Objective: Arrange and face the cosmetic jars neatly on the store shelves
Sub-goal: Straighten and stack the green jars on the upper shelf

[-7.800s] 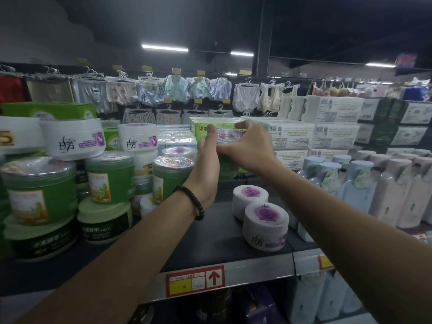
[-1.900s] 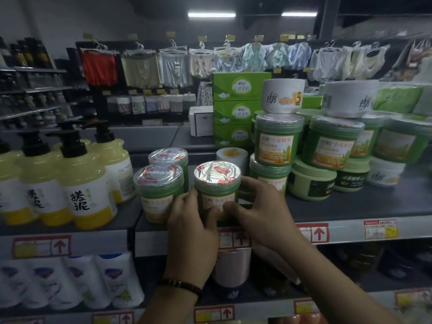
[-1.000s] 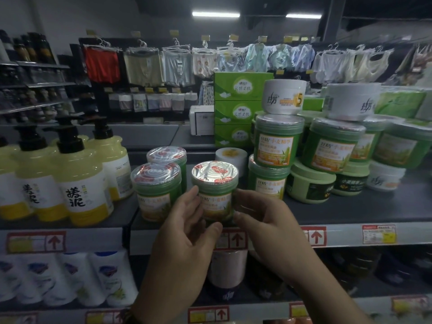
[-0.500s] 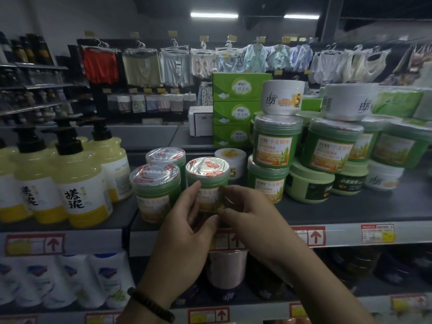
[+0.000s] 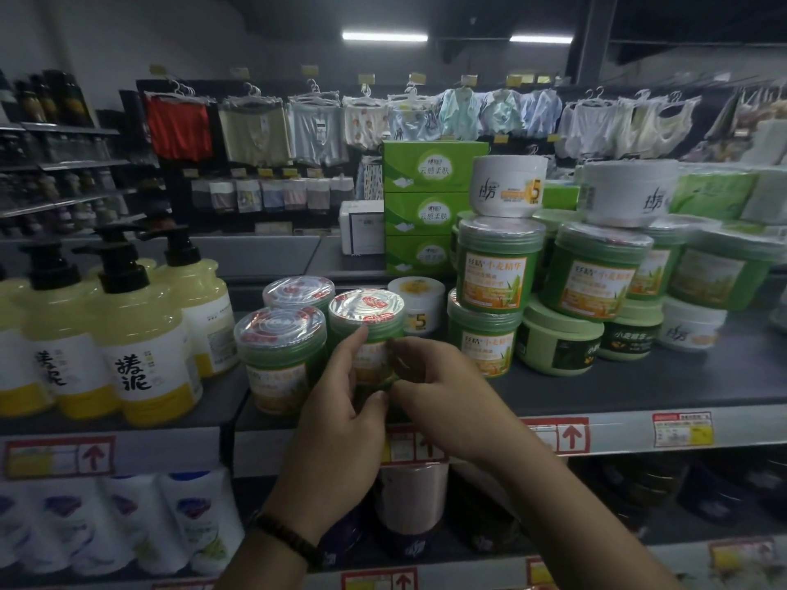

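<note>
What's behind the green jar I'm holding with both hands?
Behind the held green jar, a white jar marked 5 stands to its right rear, and another foil-topped green jar to its left rear. The shelf straight behind it is hidden by the jar itself.

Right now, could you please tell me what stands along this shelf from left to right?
Pump bottles, foil-topped green jar, held green jar, small white jar, two stacked green jars, squat pale-green jar, low white jar.

Green jar (image 5: pixel 383 332), silver-and-red lid (image 5: pixel 366 306); pale yellow pump bottles (image 5: pixel 145 355); green tissue boxes (image 5: pixel 426 206); white jar (image 5: pixel 509 187)
</note>
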Motion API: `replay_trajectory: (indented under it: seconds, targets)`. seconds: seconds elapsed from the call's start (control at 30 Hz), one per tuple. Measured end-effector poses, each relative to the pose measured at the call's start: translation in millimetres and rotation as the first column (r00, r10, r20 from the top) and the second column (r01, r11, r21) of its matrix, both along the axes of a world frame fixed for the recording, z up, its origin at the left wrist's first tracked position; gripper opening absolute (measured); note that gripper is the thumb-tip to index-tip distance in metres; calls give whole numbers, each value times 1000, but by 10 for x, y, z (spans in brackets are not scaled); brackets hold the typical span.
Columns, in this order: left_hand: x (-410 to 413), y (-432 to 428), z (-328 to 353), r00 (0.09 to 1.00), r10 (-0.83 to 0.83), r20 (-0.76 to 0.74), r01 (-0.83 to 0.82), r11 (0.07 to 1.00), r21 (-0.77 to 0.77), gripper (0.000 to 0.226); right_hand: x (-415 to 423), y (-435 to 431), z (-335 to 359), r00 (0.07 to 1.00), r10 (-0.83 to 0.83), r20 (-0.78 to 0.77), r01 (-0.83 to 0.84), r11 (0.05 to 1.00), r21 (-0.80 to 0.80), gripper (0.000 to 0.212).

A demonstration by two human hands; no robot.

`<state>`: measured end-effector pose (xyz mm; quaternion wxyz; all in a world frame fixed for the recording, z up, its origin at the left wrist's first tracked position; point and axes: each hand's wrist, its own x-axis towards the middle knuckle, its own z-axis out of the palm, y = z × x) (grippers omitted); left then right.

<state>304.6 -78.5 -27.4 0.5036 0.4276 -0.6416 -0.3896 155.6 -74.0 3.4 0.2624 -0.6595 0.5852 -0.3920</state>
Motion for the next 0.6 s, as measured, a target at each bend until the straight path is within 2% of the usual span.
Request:
replay_trajectory:
  seconds: [0.23,0.3,0.37,0.4,0.57,0.6]
  targets:
    - [1,99,69,1000,-6,-11,6,1000,-27,69,13,-4,1,999,-11,33,10,1000,11,72]
    - [20,147,131,1000,-2,7,2,999,-47,59,-28,-12,-2,999,-16,42,15,1000,14,59]
    - [38,181,183,999,12,36,-9,997,-82,51,-105,-42,-23,995,-33,98,29,999,40,34]
    - [48,192,209,999,20,48,-15,995,-102,47,-138,-50,-19,991,-33,128,28,999,43,32]
    - [64,135,447,991,15,134,18,970,-244,30,-174,-69,34,965,-113,237,121,992,-22,40]
    - [59,102,505,986,14,165,32,963,-269,28,-166,-82,41,963,-124,241,136,990,-34,48]
